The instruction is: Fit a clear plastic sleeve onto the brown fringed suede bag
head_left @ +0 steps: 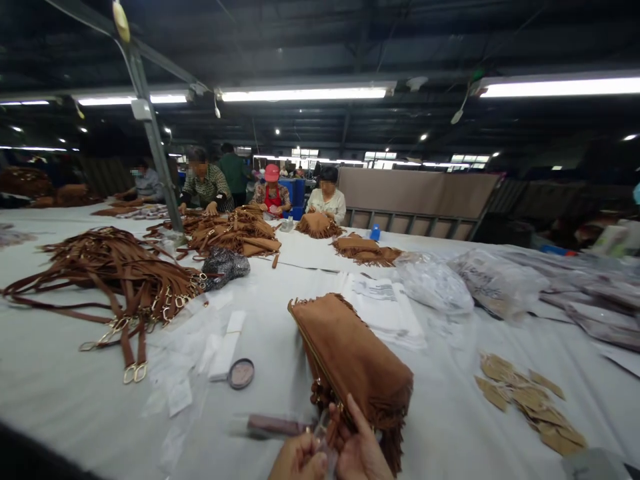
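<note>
I see one brown suede bag (pixel 350 353) with fringe along its lower edge, lying on the white table (pixel 75 393) just in front of me. My left hand (pixel 299 459) and right hand (pixel 361 448) meet at its near end, fingers pinched together on something small I cannot make out. Four workers sit at the far side.
</note>
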### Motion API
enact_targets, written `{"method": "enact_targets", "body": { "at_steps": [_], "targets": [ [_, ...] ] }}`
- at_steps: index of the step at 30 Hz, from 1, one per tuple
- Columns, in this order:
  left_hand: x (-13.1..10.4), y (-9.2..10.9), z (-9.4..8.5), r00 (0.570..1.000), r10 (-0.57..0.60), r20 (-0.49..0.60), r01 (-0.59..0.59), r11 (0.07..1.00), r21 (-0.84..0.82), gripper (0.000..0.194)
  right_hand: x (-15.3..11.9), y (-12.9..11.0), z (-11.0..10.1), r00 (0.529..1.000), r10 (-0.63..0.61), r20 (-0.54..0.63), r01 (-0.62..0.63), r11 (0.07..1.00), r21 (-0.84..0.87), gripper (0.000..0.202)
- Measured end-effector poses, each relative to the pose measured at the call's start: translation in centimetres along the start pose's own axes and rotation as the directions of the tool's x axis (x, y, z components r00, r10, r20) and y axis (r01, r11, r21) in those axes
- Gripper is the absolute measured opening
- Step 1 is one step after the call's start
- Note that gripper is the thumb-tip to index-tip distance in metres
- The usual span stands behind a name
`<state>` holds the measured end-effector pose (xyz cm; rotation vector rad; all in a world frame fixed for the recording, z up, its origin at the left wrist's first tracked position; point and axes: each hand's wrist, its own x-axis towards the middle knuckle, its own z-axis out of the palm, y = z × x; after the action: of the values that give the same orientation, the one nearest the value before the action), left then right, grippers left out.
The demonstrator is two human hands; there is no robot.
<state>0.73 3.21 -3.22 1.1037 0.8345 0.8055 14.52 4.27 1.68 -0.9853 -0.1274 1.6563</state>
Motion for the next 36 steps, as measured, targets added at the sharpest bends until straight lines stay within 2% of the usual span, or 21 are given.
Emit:
{"method": "enact_targets", "body": {
  "at_steps": [3, 5, 10, 17, 20, 22, 24, 29, 33, 36],
  "targets": [
    [-1.2, 1.1, 0.5, 0.999, -0.036, -0.017, 0.036, 0.999, -0.025, 0.061, 0.1, 0.5, 0.7, 0.993, -0.080, -0.083, 0.083, 0.996, 0.033, 0.028],
    [-1.4, 1.8, 0.9, 0.997, -0.044, -0.056, 0.043, 0.999, -0.019, 0.060, 0.0, 0.7, 0.7, 0.991, -0.108, -0.083, 0.110, 0.993, 0.030, 0.031],
    [-0.1, 3.1, 1.9, 0.982, -0.058, -0.179, 0.052, 0.998, -0.035, 0.064, -0.1, 0.7, 0.2, 0.991, -0.112, -0.075, 0.108, 0.993, -0.051, 0.033],
    [2.2, 2.5, 3.2, 0.972, -0.112, -0.205, 0.083, 0.986, -0.147, 0.063, 0.3, 0.9, -0.1, 0.982, -0.170, -0.084, 0.166, 0.985, -0.046, 0.035],
    [2.4, 2.6, 3.4, 0.963, -0.125, -0.237, 0.078, 0.977, -0.197, 0.060, -0.5, 0.2, 0.1, 0.994, -0.076, -0.082, 0.076, 0.997, 0.007, 0.037],
    [2.3, 2.7, 3.3, 0.963, -0.114, -0.245, 0.071, 0.982, -0.177, 0.059, -1.0, -0.5, 0.4, 0.997, 0.003, -0.078, 0.004, 0.996, 0.085, 0.039],
    [2.2, 2.7, 3.1, 0.966, -0.100, -0.237, 0.067, 0.988, -0.142, 0.059, -1.1, -1.0, 0.6, 0.995, 0.026, -0.100, -0.014, 0.993, 0.115, 0.039],
    [2.8, 2.2, 3.1, 0.966, -0.107, -0.236, 0.078, 0.989, -0.129, 0.061, -0.3, -1.2, 0.4, 0.980, -0.040, -0.197, 0.050, 0.998, 0.044, 0.045],
    [3.7, 1.9, 2.8, 0.965, -0.083, -0.248, 0.046, 0.987, -0.152, 0.060, -0.1, -1.1, 0.0, 0.977, -0.043, -0.207, 0.049, 0.998, 0.028, 0.046],
    [4.3, 2.1, 2.5, 0.976, -0.055, -0.211, 0.025, 0.989, -0.145, 0.059, -0.2, -1.3, 0.0, 0.978, -0.046, -0.205, 0.052, 0.998, 0.026, 0.043]
  ]
}}
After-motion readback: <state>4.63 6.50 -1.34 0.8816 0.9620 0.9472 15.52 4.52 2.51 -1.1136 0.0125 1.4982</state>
